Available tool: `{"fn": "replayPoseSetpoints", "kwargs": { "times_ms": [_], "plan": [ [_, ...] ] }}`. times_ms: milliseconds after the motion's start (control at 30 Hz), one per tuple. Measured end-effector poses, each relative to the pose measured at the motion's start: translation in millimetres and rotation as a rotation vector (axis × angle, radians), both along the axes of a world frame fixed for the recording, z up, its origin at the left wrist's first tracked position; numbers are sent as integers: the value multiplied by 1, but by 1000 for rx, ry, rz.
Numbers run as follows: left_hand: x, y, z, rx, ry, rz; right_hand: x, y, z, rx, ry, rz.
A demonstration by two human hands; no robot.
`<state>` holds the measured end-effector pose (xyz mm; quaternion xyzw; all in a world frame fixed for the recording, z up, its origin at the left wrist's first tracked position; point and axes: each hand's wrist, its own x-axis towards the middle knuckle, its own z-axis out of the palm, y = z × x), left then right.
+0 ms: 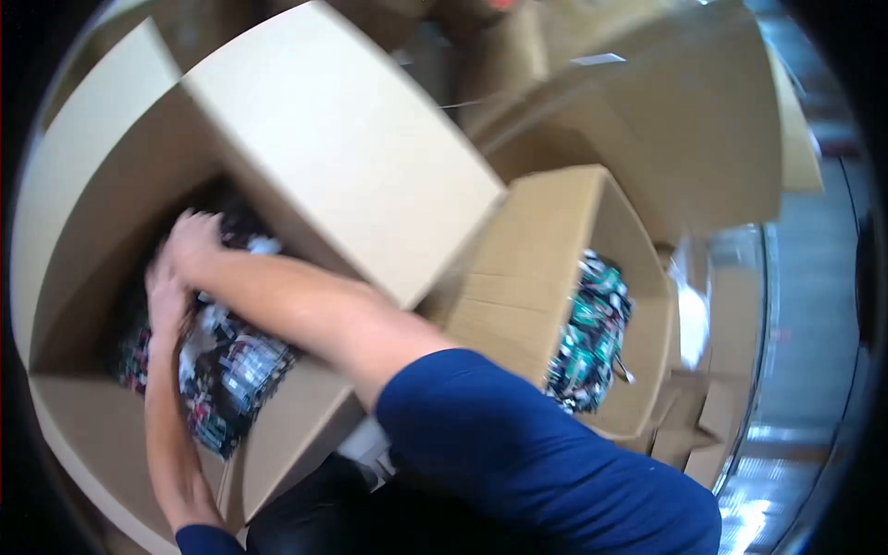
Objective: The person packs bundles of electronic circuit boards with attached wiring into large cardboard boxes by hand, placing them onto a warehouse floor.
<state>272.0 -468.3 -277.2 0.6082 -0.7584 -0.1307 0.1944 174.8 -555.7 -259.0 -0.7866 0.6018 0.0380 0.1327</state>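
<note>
Both my arms reach down into a large open cardboard box (pixel 83 402) on the left. My left hand (pixel 166 301) is over a heap of small shiny packets (pixel 250 370) in dark, silver, red and green colours. Just beyond it, my right hand (pixel 194 245) crosses over from the right and overlaps it or lies very close to it. Motion smears the fingers of both hands, and the packets' edges are blurred too. Whether either hand grips a packet is not visible.
A wide pale flap (pixel 342 139) of the left box stands out to the right. Beyond my right sleeve is a second open carton (pixel 518 277) with green and silver packets (pixel 592 333). Brown cardboard (pixel 666 120) rises behind it. Clear plastic (pixel 689 314) lies beside that carton.
</note>
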Motion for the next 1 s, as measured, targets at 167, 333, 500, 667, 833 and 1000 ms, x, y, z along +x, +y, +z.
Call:
{"fn": "replayPoseSetpoints", "kwargs": {
  "times_ms": [167, 333, 500, 667, 833, 1000],
  "plan": [
    [28, 60, 74, 287, -18, 75, -47, 31, 172, 100, -266, 609],
    [-44, 139, 198, 458, 224, -15, -278, 94, 357, 421, -766, 1201],
    [-95, 232, 298, 476, 184, 57, -544, 128, 310, 370, -942, -266],
    [-158, 231, 294, 432, 91, -158, -690, 179, 97, 122, 13, -538],
    [-162, 231, 296, 416, -60, -7, -610, 161, 64, -158, 112, -370],
    [-127, 241, 276, 398, -88, 91, -584, 89, 38, 194, 278, -262]
  ]
}}
